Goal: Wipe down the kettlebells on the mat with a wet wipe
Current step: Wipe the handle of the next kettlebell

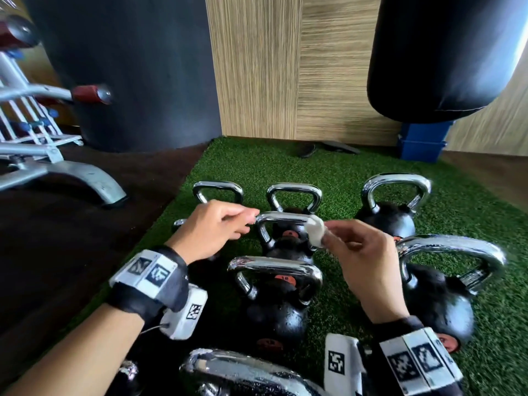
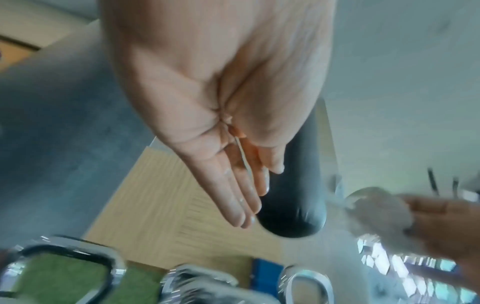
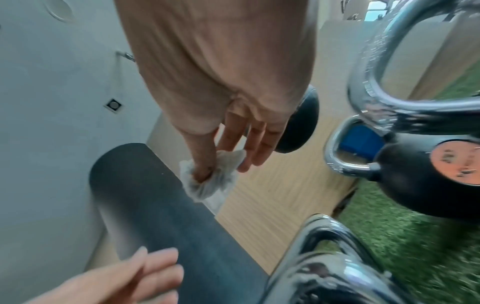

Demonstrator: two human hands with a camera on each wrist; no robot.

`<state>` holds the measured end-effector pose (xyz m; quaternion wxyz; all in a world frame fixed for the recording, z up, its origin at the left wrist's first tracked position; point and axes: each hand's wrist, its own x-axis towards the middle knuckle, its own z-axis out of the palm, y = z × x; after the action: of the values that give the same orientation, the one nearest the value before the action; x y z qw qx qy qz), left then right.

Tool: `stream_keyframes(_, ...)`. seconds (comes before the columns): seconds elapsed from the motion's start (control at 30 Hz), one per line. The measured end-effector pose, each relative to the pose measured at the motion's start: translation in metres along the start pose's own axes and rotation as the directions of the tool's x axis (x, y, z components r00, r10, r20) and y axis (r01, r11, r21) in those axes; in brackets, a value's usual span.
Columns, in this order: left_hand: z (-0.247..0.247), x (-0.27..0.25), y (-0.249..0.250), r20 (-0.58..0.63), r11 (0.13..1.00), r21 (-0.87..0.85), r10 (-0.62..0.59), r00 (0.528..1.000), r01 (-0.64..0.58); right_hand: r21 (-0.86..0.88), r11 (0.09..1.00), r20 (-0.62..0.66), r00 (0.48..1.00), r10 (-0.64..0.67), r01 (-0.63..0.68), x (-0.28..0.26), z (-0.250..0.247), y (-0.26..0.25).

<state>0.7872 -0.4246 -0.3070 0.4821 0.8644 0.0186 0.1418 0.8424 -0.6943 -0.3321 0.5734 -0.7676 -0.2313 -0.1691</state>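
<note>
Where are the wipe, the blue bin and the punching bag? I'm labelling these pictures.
wipe point(image 1: 316, 229): head view, middle of the white wad.
blue bin point(image 1: 422, 142): head view, its front wall.
punching bag point(image 1: 437, 61): head view, its lower black body.

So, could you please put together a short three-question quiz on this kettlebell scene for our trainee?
1. True or false: the wet wipe is pinched in the right hand.
2. What is in the grip of the left hand? A) a kettlebell handle B) nothing C) a second wipe
3. Fill in: the kettlebells stand on a green ____ mat.

Key: 1 true. 2 B; its fingers are nearly straight and bare in the left wrist view. 3 turf.
</note>
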Motion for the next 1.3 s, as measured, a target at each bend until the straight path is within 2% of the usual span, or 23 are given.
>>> stream_keyframes(0.1, 0.010, 0.007, 0.033, 0.162, 0.958, -0.283, 0.005, 0.987, 0.041, 0.099, 0.994, 0.088, 0.995, -0.048, 0.039, 0.011, 0.009, -0.021)
stream_keyframes(0.2, 0.018, 0.010, 0.045, 0.244, 0.910, -0.398, -0.016, 0.970, 0.115, 0.156, 0.986, 0.127, 0.989, -0.071, 0.050, 0.020, 0.018, -0.034)
stream_keyframes(0.33, 0.026, 0.010, 0.043, 0.258, 0.843, -0.509, -0.042, 0.965, 0.173, 0.136, 0.986, 0.112, 0.988, -0.109, 0.094, 0.027, 0.026, -0.042)
stream_keyframes(0.43, 0.026, 0.009, 0.038, 0.247, 0.803, -0.570, -0.039, 0.968, 0.177, 0.028, 0.994, 0.023, 0.994, -0.102, 0.102, 0.031, 0.031, -0.040)
stream_keyframes(0.5, 0.024, 0.009, 0.034, 0.240, 0.809, -0.563, -0.033, 0.970, 0.167, -0.018, 0.997, -0.017, 0.997, -0.080, 0.079, 0.031, 0.035, -0.039)
stream_keyframes(0.67, 0.020, 0.013, 0.015, 0.212, 0.936, -0.346, 0.012, 0.977, 0.063, -0.056, 0.997, 0.087, 0.995, -0.051, 0.056, 0.017, 0.035, -0.016)
stream_keyframes(0.73, 0.020, 0.012, 0.005, 0.176, 0.988, -0.145, 0.083, 0.981, -0.057, -0.176, 0.984, 0.076, 0.996, 0.048, -0.034, 0.005, 0.032, 0.010)
stream_keyframes(0.77, 0.022, 0.010, 0.001, 0.143, 0.993, -0.006, 0.121, 0.982, -0.122, -0.275, 0.955, 0.090, 0.986, 0.144, -0.114, -0.001, 0.031, 0.024)
stream_keyframes(0.8, 0.026, 0.008, -0.002, 0.117, 0.977, 0.125, 0.161, 0.980, -0.175, -0.372, 0.907, 0.123, 0.958, 0.257, -0.196, -0.008, 0.031, 0.037)
stream_keyframes(0.87, 0.036, 0.005, -0.005, 0.126, 0.926, 0.287, 0.215, 0.968, -0.244, -0.504, 0.806, 0.230, 0.851, 0.473, -0.311, -0.020, 0.034, 0.059)
stream_keyframes(0.93, 0.045, 0.002, -0.007, 0.170, 0.898, 0.342, 0.231, 0.958, -0.278, -0.397, 0.797, 0.387, 0.704, 0.595, -0.455, -0.027, 0.044, 0.076)
stream_keyframes(0.97, 0.050, 0.002, -0.009, 0.189, 0.885, 0.366, 0.231, 0.955, -0.286, -0.260, 0.797, 0.460, 0.655, 0.599, -0.546, -0.030, 0.049, 0.081)
stream_keyframes(1.0, 0.053, 0.002, -0.010, 0.202, 0.867, 0.398, 0.234, 0.951, -0.298, -0.141, 0.779, 0.497, 0.636, 0.590, -0.612, -0.033, 0.053, 0.085)
stream_keyframes(1.07, 0.056, 0.000, -0.013, 0.211, 0.825, 0.461, 0.255, 0.944, -0.326, -0.038, 0.784, 0.487, 0.674, 0.556, -0.619, -0.038, 0.057, 0.093)
stream_keyframes(1.13, 0.051, -0.006, -0.016, 0.211, 0.789, 0.518, 0.255, 0.944, -0.329, -0.042, 0.821, 0.450, 0.723, 0.524, -0.569, -0.040, 0.057, 0.100)
stream_keyframes(1.3, 0.027, -0.020, -0.031, 0.123, 0.813, 0.521, 0.231, 0.965, -0.261, -0.020, 0.845, 0.440, 0.754, 0.487, -0.534, -0.043, 0.055, 0.112)
